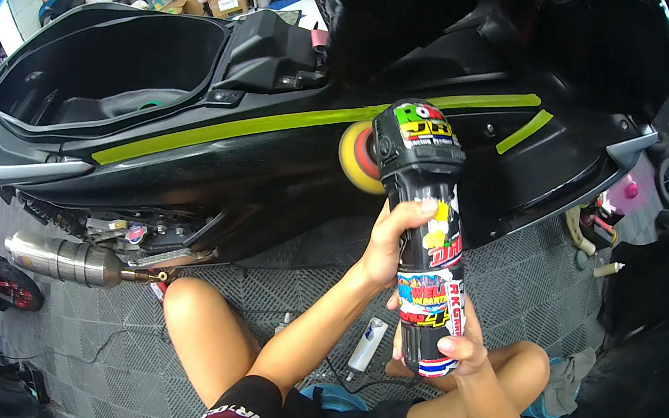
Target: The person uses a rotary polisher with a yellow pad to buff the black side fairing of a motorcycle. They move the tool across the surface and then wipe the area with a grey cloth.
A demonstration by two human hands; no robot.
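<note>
Both my hands hold a sticker-covered black polishing machine point(427, 222) upright in front of a black scooter body point(290, 160). My left hand point(390, 238) is closed round its upper grip, the thumb lying across the front. Lower down, my right hand point(462, 338) wraps the end of the handle. The machine's yellow and red foam pad point(366, 158) faces the side panel; I cannot tell whether it touches. Just above the pad, a long strip of yellow-green masking tape point(235, 128) runs along the panel's upper edge. A shorter tape piece point(525, 133) sits at the right.
A metal exhaust muffler point(67, 259) juts out at the left. On the grey tiled floor point(111, 340) between my legs lies a white bottle point(366, 346). A blue cloth point(562, 386) is beside my right knee. The scooter's open storage bin point(115, 67) is at upper left.
</note>
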